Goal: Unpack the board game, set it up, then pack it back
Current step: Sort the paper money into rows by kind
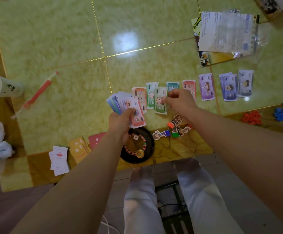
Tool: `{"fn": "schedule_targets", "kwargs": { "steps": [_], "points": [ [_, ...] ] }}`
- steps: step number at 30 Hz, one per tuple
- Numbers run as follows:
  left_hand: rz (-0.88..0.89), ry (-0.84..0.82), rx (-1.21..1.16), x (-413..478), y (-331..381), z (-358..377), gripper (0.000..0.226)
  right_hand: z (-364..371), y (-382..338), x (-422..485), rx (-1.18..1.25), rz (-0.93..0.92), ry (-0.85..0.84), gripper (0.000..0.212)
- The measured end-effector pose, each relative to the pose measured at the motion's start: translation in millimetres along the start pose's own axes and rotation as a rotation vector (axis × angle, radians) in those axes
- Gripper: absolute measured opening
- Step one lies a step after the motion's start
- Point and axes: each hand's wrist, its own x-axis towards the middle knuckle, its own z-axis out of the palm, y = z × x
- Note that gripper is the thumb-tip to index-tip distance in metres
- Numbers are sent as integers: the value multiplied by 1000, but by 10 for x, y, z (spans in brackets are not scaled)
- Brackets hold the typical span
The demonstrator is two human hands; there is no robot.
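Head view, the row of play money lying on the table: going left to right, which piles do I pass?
orange pile → green pile → teal note → red note → purple note → blue-violet pile → pale lavender pile

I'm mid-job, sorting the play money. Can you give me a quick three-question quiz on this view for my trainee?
1. True or false: the left hand grips a fan of banknotes.
2. The single note pinched by the right hand is mainly: A purple, B green, C orange.
3. What small thing lies inside the black roulette wheel?
Key: 1 true; 2 B; 3 a white die.
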Motion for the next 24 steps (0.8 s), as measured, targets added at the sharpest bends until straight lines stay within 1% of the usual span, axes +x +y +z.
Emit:
{"fn": "schedule_targets", "kwargs": {
  "steps": [2,6,8,10,12,14,15,18,19,21,24],
  "points": [
    [-3,-9,-11,58,38,-43,12,95,-72,107,-49,-23,30,27],
    [-10,-38,-24,127,74,-10,12,222,-144,257,-195,-68,119,20],
    [-11,-54,-15,176,88,8,13,266,-153,312,-250,-75,175,26],
    [-13,-70,-3,216,106,28,15,269,-155,337,-273,-62,221,38],
    [-9,-78,0,242,130,49,19,261,-173,326,-273,-62,240,43],
    [1,-80,-9,253,164,83,24,255,-198,314,-188,-101,190,37],
    [4,-84,-14,252,176,101,26,246,-211,298,-121,-122,118,32],
    [16,-118,-26,223,217,185,23,200,-236,212,-36,-112,-217,24],
    [21,-138,-29,213,223,211,22,199,-227,191,-36,-112,-284,21],
    [23,-162,-37,202,235,280,21,170,-208,179,-27,-128,-282,17],
    [1,-136,-32,195,236,378,18,77,-175,178,21,-110,-239,16]
  ]
}}
